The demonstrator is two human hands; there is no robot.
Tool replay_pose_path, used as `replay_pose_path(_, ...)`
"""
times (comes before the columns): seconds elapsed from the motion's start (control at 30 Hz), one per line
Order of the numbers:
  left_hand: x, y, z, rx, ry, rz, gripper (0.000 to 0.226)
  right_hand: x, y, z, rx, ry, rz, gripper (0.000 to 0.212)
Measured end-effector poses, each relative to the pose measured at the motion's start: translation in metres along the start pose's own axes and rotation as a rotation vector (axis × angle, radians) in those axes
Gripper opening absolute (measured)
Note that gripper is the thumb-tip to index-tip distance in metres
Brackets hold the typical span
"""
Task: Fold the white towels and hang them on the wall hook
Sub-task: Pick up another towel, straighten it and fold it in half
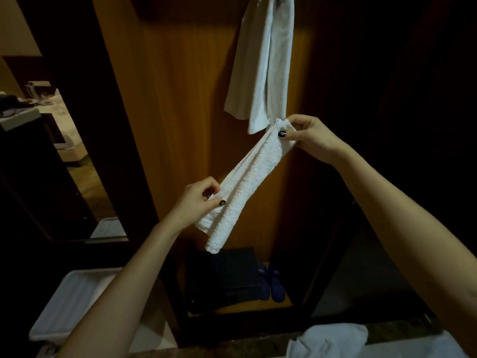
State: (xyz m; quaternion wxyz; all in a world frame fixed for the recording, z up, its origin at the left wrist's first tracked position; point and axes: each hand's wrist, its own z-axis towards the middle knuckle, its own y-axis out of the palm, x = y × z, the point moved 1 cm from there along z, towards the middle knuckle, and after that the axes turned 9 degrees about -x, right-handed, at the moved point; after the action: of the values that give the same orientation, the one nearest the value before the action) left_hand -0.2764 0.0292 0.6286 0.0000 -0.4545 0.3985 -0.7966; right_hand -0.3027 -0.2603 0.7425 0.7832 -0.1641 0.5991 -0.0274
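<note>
The folded towel is stretched slantwise at centre, probably to keep its layers aligned. In a tight grip, the left hand pinches its 7 o'clock end and the right hand its 1 o'clock end. A second towel already hangs at 12 o'clock.

Left hand and right hand pinch a folded white towel, seemingly taut.

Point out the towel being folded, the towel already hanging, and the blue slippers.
towel being folded [245, 182]: head view, middle of its textured strip.
hanging towel [260, 68]: head view, middle of its draped length.
blue slippers [276, 282]: head view, upper of one slipper.
</note>
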Motion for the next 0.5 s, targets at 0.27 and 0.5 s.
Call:
replay_pose_path(0.27,-0.026,0.012,-0.001,-0.178,-0.103,-0.050,0.026,0.008,0.005,0.010,0.068,0.058,-0.009,0.011)
replay_pose_path(0.5,-0.048,0.007,-0.006,-0.254,-0.196,-0.230,0.011,0.015,-0.002,0.011,0.087,0.066,0.022,0.012)
